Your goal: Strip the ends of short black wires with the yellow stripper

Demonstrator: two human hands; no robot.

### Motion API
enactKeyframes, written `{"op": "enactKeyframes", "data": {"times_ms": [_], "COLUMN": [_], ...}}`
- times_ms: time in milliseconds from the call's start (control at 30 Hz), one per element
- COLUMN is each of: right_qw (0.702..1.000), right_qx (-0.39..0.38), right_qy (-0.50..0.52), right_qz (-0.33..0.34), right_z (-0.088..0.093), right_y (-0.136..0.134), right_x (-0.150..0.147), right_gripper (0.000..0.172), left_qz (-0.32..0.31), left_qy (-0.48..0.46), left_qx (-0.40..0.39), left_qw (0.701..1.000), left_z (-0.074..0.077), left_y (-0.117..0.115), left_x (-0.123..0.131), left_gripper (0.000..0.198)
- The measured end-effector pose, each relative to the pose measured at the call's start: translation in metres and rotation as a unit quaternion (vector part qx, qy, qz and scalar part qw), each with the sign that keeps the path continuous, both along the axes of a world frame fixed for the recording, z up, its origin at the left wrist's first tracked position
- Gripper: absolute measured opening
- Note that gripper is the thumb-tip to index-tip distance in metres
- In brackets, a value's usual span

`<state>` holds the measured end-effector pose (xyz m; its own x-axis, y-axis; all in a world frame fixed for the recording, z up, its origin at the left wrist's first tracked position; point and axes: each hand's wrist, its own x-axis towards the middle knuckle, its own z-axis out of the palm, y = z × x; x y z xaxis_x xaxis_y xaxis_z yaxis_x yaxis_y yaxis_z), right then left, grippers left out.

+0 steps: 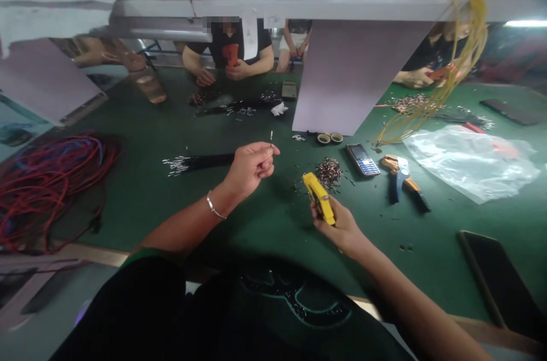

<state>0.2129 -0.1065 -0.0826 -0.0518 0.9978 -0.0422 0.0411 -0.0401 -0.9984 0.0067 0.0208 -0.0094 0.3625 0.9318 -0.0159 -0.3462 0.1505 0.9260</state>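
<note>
Between thumb and forefinger, my left hand (252,166) pinches a thin wire (271,136), its pale tip pointing up. Beside that hand, a bundle of black wires (209,161) lies on the table with pale ends fanned out to the left; the hand covers part of it. My right hand (342,227) is wrapped round a yellow wire stripper (318,196), whose head points up and left, apart from the wire. Just past the tool's head is a heap of small copper-coloured pieces (329,172).
Right of the heap are a keypad phone (363,160), orange-handled cutters (401,179), a plastic bag (474,159) and a dark smartphone (498,281). Red and blue cables (60,190) are coiled left. A panel (337,76) rises behind; a co-worker (228,56) sits opposite.
</note>
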Motion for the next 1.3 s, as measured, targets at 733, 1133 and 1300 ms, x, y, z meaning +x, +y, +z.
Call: {"op": "enactKeyframes", "data": {"times_ms": [733, 1133, 1300], "right_qw": [0.932, 0.924, 0.926], "right_qx": [-0.047, -0.031, -0.027], "right_qy": [0.359, 0.382, 0.376], "right_qz": [0.009, 0.004, 0.031], "right_z": [0.026, 0.024, 0.027], "right_y": [0.002, 0.007, 0.005], "right_x": [-0.007, 0.006, 0.008], "right_gripper": [0.033, 0.031, 0.033], "left_qz": [-0.043, -0.09, -0.147], "left_qy": [0.043, 0.046, 0.067], "left_qx": [0.061, -0.007, -0.067], "left_qw": [0.996, 0.995, 0.985], "left_z": [-0.025, -0.026, -0.027], "left_y": [-0.044, -0.039, -0.036], "left_x": [0.029, 0.03, 0.029], "left_gripper": [0.011, 0.013, 0.015]}}
